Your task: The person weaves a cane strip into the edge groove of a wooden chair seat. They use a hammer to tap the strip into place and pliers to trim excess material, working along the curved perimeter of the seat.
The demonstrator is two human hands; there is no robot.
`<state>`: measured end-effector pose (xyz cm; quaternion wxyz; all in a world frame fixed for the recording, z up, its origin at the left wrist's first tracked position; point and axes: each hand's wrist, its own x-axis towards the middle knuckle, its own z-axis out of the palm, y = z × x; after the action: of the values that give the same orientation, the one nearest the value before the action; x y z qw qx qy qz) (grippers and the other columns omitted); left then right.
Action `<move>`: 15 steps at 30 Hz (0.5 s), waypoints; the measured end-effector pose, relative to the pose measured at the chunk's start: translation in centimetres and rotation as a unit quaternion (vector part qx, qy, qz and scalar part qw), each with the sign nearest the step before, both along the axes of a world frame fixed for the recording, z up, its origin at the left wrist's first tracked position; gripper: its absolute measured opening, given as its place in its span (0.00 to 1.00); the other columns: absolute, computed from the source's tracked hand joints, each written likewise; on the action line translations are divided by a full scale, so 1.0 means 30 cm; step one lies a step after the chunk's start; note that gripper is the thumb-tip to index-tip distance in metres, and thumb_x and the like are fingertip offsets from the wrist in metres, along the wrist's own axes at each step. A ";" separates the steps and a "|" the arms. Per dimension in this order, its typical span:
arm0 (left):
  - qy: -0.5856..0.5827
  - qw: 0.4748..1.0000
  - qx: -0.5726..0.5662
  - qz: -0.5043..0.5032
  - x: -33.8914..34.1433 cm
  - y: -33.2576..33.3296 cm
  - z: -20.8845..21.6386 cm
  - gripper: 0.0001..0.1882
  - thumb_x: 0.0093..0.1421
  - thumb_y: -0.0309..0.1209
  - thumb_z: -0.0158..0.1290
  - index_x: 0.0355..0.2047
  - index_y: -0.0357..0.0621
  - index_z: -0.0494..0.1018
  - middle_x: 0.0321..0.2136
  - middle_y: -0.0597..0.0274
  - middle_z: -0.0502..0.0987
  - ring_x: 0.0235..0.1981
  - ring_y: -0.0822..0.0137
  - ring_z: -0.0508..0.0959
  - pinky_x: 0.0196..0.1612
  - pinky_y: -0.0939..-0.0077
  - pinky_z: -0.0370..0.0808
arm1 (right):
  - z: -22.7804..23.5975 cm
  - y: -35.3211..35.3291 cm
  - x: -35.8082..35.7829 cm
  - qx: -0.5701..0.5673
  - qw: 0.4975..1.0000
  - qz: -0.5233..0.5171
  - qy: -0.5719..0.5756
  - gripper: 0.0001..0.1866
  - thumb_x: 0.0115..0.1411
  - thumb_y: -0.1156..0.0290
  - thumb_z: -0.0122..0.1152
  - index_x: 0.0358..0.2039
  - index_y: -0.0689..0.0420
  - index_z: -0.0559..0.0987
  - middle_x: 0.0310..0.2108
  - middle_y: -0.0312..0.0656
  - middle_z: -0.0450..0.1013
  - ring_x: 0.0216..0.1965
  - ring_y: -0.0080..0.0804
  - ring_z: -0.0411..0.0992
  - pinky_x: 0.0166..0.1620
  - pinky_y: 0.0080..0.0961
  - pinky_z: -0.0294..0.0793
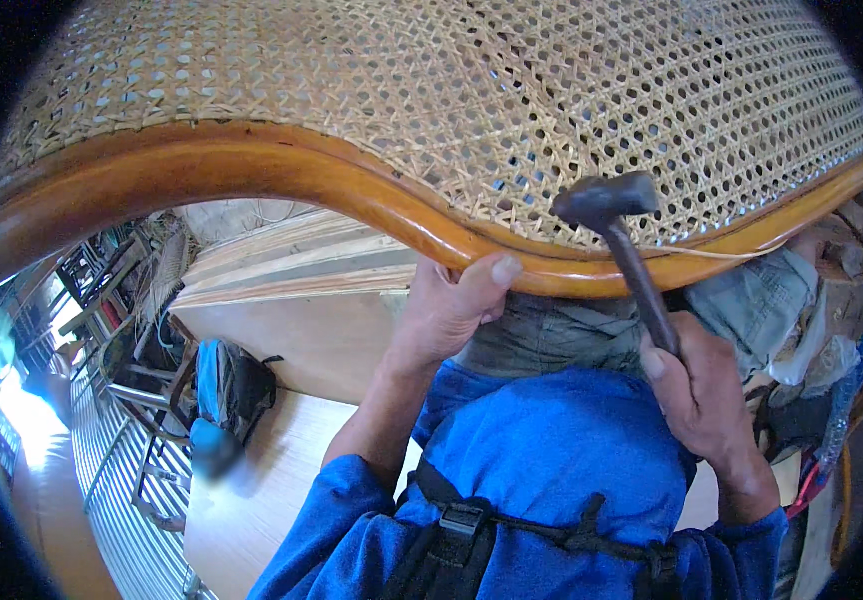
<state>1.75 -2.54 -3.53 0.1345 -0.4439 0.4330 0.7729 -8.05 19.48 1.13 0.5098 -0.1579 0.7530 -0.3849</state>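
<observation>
A curved, glossy wooden frame [251, 170] with a woven cane panel [471, 90] fills the upper part of the head view. My left hand [451, 305] grips the lower edge of the wooden frame, thumb pressed on top of the rail. My right hand [701, 385] is closed around the dark handle of a hammer [619, 225]. The hammer's head is raised against the cane weave just above the rail. Blue sleeves cover both my forearms.
A plywood sheet [281, 340] lies below the frame. A dark backpack [236, 385] sits on it at the left. Chair frames and metal racks [126, 330] stand at far left. Cloth, plastic bags and clutter [811, 330] pile up at the right.
</observation>
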 end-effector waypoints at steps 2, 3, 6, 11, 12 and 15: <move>-0.003 1.000 -0.005 -0.001 -0.003 0.002 -0.004 0.15 0.52 0.38 0.59 0.31 0.42 0.68 0.17 0.74 0.63 0.15 0.82 0.61 0.16 0.86 0.58 | 0.031 -0.005 -0.025 -0.009 1.000 -0.017 -0.022 0.16 0.58 0.61 0.51 0.30 0.63 0.67 0.19 0.54 0.68 0.25 0.59 0.69 0.29 0.45 0.67; 0.002 1.000 0.001 -0.004 0.003 0.000 -0.009 0.15 0.52 0.38 0.59 0.31 0.42 0.68 0.17 0.74 0.64 0.15 0.82 0.62 0.16 0.86 0.58 | 0.019 -0.007 -0.019 0.024 0.999 0.021 -0.023 0.16 0.58 0.60 0.51 0.31 0.63 0.67 0.19 0.54 0.68 0.25 0.58 0.69 0.29 0.45 0.67; 0.015 1.000 0.022 -0.009 0.014 -0.008 -0.017 0.16 0.52 0.38 0.59 0.31 0.41 0.68 0.17 0.73 0.64 0.16 0.82 0.62 0.16 0.86 0.58 | -0.025 -0.005 0.006 0.079 0.993 0.086 -0.025 0.16 0.58 0.60 0.52 0.31 0.62 0.69 0.19 0.52 0.68 0.25 0.56 0.69 0.29 0.44 0.67; 0.027 0.999 -0.019 -0.043 0.018 -0.010 -0.015 0.20 0.52 0.41 0.59 0.36 0.38 0.68 0.19 0.72 0.67 0.16 0.81 0.63 0.16 0.85 0.59 | -0.039 0.077 0.036 0.009 0.997 0.052 0.051 0.16 0.56 0.58 0.54 0.31 0.61 0.70 0.22 0.50 0.70 0.27 0.51 0.71 0.30 0.42 0.68; 0.041 0.996 -0.031 -0.069 0.026 -0.025 -0.014 0.21 0.52 0.41 0.59 0.37 0.37 0.68 0.20 0.71 0.67 0.16 0.81 0.63 0.16 0.85 0.60 | -0.037 0.101 0.044 0.011 0.994 0.083 0.067 0.17 0.55 0.57 0.55 0.31 0.60 0.70 0.23 0.49 0.70 0.28 0.50 0.71 0.30 0.41 0.68; 0.082 0.982 -0.129 -0.110 0.059 -0.067 0.001 0.23 0.54 0.40 0.56 0.42 0.34 0.68 0.22 0.70 0.70 0.17 0.82 0.63 0.17 0.86 0.60 | -0.024 0.146 0.091 0.019 0.980 0.162 0.118 0.17 0.53 0.54 0.56 0.31 0.57 0.72 0.24 0.47 0.70 0.29 0.48 0.71 0.31 0.40 0.69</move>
<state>3.52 -4.54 -3.51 0.1244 -0.3419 0.5849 0.7249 -5.32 23.85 0.41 0.4755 -0.3123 0.7797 -0.2616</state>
